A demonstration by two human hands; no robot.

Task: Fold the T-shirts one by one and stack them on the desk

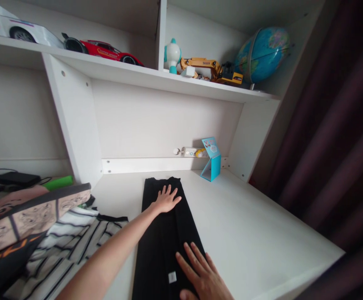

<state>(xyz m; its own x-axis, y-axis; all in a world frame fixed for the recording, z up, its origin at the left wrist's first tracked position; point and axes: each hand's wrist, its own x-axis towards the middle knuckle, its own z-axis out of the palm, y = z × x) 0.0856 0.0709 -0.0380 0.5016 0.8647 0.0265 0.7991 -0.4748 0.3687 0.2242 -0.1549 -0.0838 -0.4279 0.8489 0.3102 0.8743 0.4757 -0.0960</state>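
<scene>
A black garment (156, 250), folded into a long strip, lies flat on the white desk and runs away from me. A small white label (172, 277) shows on its near part. With fingers spread, my left hand (166, 200) rests on the cloth near its far end. Closer to me, my right hand (200, 271) lies over the right edge of the garment, its fingers outstretched on the fabric. Neither hand grips anything. The garment's nearest end is cut off by the bottom of the view.
Other clothes (71, 246), some striped, are heaped at the left. A blue folded card stand (212, 162) stands at the back beside a power strip (192, 152). Overhead, a shelf (137, 73) carries toy cars, a toy excavator (212, 68) and a globe (264, 54). A dark curtain (325, 146) hangs at right.
</scene>
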